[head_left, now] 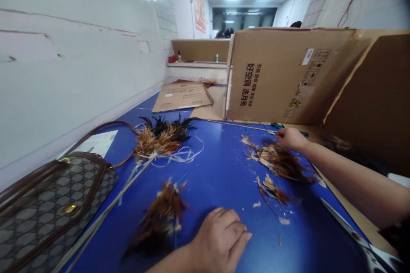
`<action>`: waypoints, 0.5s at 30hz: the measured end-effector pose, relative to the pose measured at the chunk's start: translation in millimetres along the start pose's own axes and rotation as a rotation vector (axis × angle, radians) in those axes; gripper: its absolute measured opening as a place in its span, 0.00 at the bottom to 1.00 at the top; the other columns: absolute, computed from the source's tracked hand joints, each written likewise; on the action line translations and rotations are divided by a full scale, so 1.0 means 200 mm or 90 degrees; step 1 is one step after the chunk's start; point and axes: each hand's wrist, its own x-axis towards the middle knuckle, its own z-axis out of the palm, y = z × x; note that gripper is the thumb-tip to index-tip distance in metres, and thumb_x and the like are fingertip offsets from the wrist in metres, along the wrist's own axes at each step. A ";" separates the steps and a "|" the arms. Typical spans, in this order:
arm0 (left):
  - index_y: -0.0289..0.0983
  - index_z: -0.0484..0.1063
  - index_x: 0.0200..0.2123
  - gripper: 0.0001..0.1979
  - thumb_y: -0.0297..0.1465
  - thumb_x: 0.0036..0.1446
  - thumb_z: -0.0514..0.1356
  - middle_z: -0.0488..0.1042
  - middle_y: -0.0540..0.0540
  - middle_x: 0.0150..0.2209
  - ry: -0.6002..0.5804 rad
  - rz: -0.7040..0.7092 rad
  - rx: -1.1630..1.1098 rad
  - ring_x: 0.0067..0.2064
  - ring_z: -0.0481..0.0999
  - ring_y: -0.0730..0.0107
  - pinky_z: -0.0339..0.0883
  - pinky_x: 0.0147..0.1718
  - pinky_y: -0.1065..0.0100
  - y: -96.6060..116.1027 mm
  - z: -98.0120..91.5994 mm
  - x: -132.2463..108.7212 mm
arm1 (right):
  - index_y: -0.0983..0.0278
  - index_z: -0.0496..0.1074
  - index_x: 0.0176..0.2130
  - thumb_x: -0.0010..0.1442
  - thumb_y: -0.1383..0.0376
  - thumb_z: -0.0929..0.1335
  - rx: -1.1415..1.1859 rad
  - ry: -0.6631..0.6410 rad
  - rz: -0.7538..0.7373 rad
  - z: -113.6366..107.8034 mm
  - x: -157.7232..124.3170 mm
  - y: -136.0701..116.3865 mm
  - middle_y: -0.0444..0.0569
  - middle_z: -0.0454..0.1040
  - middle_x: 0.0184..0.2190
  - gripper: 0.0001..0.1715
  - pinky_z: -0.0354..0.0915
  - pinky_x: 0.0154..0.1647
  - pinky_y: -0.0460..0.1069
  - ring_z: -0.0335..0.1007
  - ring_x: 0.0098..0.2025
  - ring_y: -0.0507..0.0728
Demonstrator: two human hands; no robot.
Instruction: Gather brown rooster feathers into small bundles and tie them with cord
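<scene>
Left hand (221, 236) and right hand (292, 139) were held apart, one curled, one pinched beside a thin stick (240, 126); what either gripped could not be told. Leftmost, a handbag (57, 196) was set by a tied feather bundle (160, 138). A feather clump (165, 207) was spread near the left hand. Beside the right hand, the closer one, a feather pile (277, 160) was slanted toward scissors (341, 218), backed by a cardboard box (272, 76).

the right grip (291, 139) is just beside brown feathers (278, 161) on a blue table (221, 166).
</scene>
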 end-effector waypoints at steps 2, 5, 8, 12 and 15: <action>0.35 0.75 0.37 0.05 0.26 0.65 0.59 0.76 0.46 0.30 0.013 0.001 -0.005 0.31 0.76 0.68 0.70 0.35 0.63 -0.03 0.02 -0.01 | 0.62 0.81 0.47 0.68 0.62 0.68 -0.017 -0.019 0.036 0.06 0.12 0.00 0.53 0.83 0.46 0.13 0.71 0.49 0.51 0.79 0.48 0.60; 0.36 0.75 0.36 0.06 0.28 0.66 0.59 0.76 0.48 0.28 0.044 0.014 0.000 0.28 0.75 0.69 0.69 0.32 0.65 -0.07 0.06 -0.02 | 0.63 0.76 0.54 0.71 0.57 0.70 -0.047 -0.054 0.081 0.13 0.25 0.01 0.54 0.77 0.54 0.17 0.74 0.54 0.58 0.76 0.52 0.60; 0.37 0.75 0.33 0.09 0.30 0.67 0.57 0.75 0.49 0.26 0.063 0.020 0.012 0.25 0.73 0.70 0.68 0.30 0.65 -0.09 0.09 -0.02 | 0.64 0.73 0.57 0.71 0.57 0.70 -0.071 -0.086 0.104 0.19 0.33 0.04 0.55 0.75 0.57 0.20 0.75 0.54 0.60 0.76 0.53 0.60; 0.38 0.75 0.32 0.12 0.32 0.68 0.56 0.75 0.49 0.26 0.069 0.010 0.021 0.24 0.73 0.70 0.67 0.28 0.65 -0.11 0.11 -0.04 | 0.64 0.73 0.57 0.71 0.57 0.70 -0.074 -0.090 0.106 0.24 0.36 0.11 0.55 0.75 0.56 0.19 0.75 0.53 0.59 0.76 0.52 0.59; 0.38 0.76 0.33 0.11 0.31 0.68 0.56 0.75 0.48 0.26 0.053 -0.003 0.011 0.25 0.74 0.70 0.68 0.29 0.65 -0.11 0.12 -0.05 | 0.65 0.78 0.50 0.70 0.57 0.70 -0.054 -0.067 0.076 0.20 0.33 0.19 0.56 0.80 0.48 0.16 0.74 0.49 0.56 0.78 0.48 0.60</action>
